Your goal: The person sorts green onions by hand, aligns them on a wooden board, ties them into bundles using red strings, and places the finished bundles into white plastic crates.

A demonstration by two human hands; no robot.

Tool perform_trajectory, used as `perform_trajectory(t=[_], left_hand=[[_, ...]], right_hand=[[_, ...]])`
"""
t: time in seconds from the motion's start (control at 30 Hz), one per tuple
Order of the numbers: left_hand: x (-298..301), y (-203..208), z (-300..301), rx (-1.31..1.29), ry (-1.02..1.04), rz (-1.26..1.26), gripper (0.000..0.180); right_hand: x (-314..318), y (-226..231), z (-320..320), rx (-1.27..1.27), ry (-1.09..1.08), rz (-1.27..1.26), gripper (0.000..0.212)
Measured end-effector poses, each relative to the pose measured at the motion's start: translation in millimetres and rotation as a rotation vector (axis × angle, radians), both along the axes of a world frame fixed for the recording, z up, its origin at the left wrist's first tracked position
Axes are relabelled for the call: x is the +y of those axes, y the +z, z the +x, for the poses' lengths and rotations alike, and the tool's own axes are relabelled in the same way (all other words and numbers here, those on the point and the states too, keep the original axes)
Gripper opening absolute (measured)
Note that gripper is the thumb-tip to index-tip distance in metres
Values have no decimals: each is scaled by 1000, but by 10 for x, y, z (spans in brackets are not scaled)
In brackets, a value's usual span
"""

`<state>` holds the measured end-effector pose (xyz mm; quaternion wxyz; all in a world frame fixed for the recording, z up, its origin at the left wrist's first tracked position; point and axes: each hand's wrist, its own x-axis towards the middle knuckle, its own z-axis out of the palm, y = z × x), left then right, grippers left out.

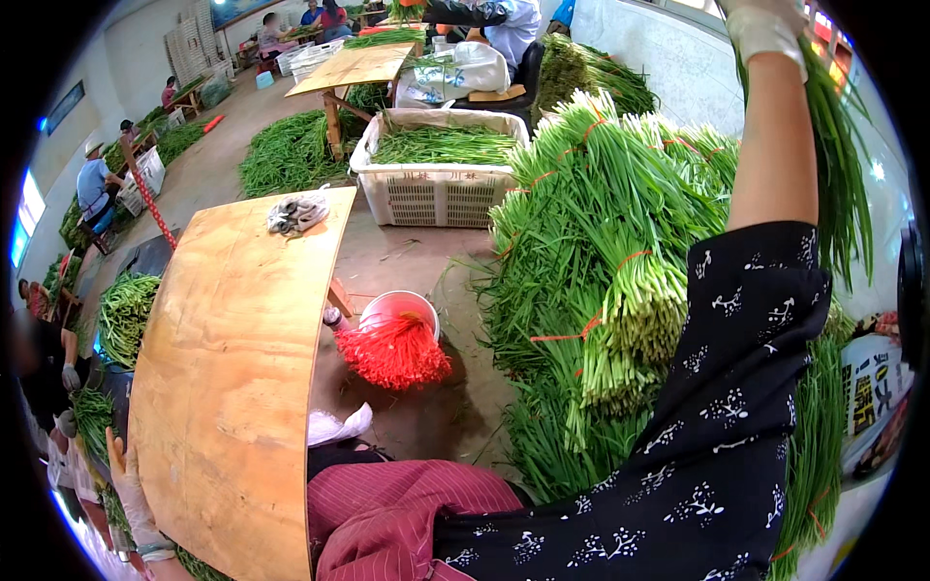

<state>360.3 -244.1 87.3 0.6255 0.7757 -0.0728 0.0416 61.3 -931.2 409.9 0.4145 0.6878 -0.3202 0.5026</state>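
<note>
My right arm reaches up to the top right, and the white-gloved right hand (767,31) is partly cut off by the picture's edge. A bunch of long green chives (841,165) hangs from it, behind my forearm. At the lower left, my gloved left hand (136,499) rests by the left edge of a bare wooden board (232,378), fingers stretched out. Just under it lie loose green stalks (107,416). To my right rises a large pile of chive bundles (601,223) tied with red bands, pale stem ends showing.
A white bucket (426,308) holding many red ties (395,351) stands beside the board. A crumpled glove (296,213) lies on the board's far end. Beyond are a white crate (436,198) of chives, another wooden table (358,68) and several people working.
</note>
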Motion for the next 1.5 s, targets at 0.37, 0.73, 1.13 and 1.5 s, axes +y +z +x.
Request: perform_trajectory(t=[0.37,0.73,1.13,1.5], left_hand=[[1139,-912,-265,216,136,332,54],[583,-628,-844,241,183,367,46],[1550,-1135,-2082,431,637,584,42],[2066,-1697,-2815,535,946,297,33]], right_hand=[[-1690,-2951,-474,89,-515,1496,63],[-1511,-1668,1756,627,-85,1031,41],[1183,-6242,2811,1038,461,1794,35],[1663,-7187,2658,694,22,2169,43]])
